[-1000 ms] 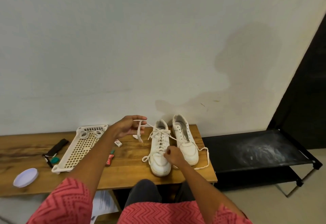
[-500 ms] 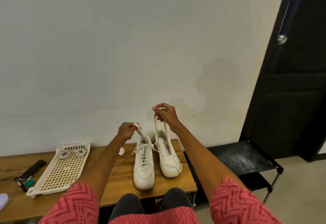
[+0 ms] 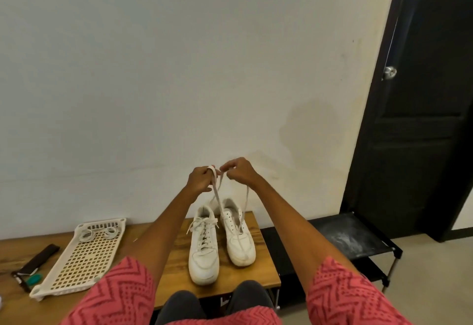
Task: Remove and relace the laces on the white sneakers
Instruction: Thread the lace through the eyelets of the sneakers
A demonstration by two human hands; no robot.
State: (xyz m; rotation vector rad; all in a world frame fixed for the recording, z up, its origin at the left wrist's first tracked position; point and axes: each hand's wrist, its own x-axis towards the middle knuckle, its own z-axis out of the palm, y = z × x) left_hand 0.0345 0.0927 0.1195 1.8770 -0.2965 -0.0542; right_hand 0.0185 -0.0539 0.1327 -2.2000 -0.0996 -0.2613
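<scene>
Two white sneakers stand side by side on the wooden table (image 3: 176,291), toes toward me. The left sneaker (image 3: 204,248) is laced and tied. The right sneaker (image 3: 237,235) has bare eyelets. A loose white lace (image 3: 218,191) hangs in a long loop over the right sneaker, held up above the pair. My left hand (image 3: 201,179) grips one end, with the lace wrapped over a finger. My right hand (image 3: 238,171) pinches the other end close beside it.
A white perforated tray (image 3: 84,255) with two coiled items lies left of the shoes. A black strap (image 3: 38,258) and a green item (image 3: 33,279) sit at the far left. A black low rack (image 3: 353,237) stands right of the table, below a black door (image 3: 422,94).
My hands have come together above the sneakers, raising the loose lace higher. The view has tilted and shifted, so the shoes sit lower in frame.
</scene>
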